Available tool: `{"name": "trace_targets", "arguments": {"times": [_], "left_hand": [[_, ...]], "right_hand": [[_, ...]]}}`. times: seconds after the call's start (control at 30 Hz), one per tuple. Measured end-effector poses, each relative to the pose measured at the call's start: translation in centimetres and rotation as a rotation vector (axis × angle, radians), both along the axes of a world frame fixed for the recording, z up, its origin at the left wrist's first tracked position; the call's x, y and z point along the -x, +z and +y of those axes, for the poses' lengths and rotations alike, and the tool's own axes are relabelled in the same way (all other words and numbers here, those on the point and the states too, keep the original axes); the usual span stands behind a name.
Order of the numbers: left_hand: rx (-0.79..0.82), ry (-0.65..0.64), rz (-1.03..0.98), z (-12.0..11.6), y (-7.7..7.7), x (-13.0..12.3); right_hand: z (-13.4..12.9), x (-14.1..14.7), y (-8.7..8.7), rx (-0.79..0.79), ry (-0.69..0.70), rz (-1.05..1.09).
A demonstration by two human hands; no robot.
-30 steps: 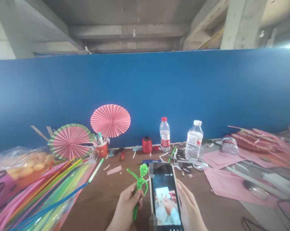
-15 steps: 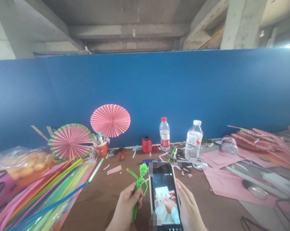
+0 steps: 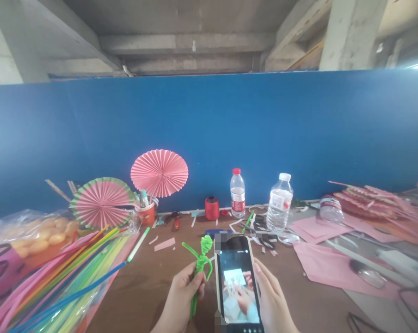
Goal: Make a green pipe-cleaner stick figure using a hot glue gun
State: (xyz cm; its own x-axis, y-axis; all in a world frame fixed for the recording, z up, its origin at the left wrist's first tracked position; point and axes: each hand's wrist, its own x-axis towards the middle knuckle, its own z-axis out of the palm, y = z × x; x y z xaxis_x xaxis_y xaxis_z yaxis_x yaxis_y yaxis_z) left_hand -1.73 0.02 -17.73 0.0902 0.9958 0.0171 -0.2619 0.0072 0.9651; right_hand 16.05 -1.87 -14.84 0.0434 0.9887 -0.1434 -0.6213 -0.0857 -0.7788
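Between thumb and fingers, my left hand [image 3: 186, 291] pinches a bright green pipe-cleaner figure [image 3: 205, 252] by its lower body. The figure has a wound round head, one arm stretched up to the left and another bent down on its right. My right hand [image 3: 273, 296] is wrapped round the right edge of a smartphone [image 3: 238, 282], held upright just beside the figure. On its screen is a picture of hands working over a light surface. Part of the phone's left edge is blurred out.
Colourful pipe cleaners [image 3: 73, 286] lie at left beside a bag of yellowish ovals [image 3: 49, 233]. Behind stand paper fans [image 3: 159, 173], a pen cup [image 3: 145, 214], red thread [image 3: 212, 209] and water bottles [image 3: 280, 203]. Pink paper [image 3: 334, 268] covers the right. A blue partition [image 3: 209, 120] rises behind.
The picture on the phone screen has shifted slightly. Both hands, the figure and the phone stay almost where they were.
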Motion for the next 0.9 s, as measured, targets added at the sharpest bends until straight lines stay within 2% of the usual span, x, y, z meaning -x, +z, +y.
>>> {"name": "trace_targets", "arguments": {"times": [0.43,0.73,0.9], "left_hand": [[0.013,0.039,-0.017,-0.1,0.6,-0.2],[0.009,0.04,-0.007,-0.1,0.2,0.0],[0.017,0.034,-0.016,-0.2,0.5,-0.2]], "right_hand": [[-0.4,0.0,0.5,0.108,0.038,0.05],[-0.6,0.3,1.1,0.216,-0.072,0.072],[-0.6,0.3,1.0,0.112,-0.006,0.107]]}}
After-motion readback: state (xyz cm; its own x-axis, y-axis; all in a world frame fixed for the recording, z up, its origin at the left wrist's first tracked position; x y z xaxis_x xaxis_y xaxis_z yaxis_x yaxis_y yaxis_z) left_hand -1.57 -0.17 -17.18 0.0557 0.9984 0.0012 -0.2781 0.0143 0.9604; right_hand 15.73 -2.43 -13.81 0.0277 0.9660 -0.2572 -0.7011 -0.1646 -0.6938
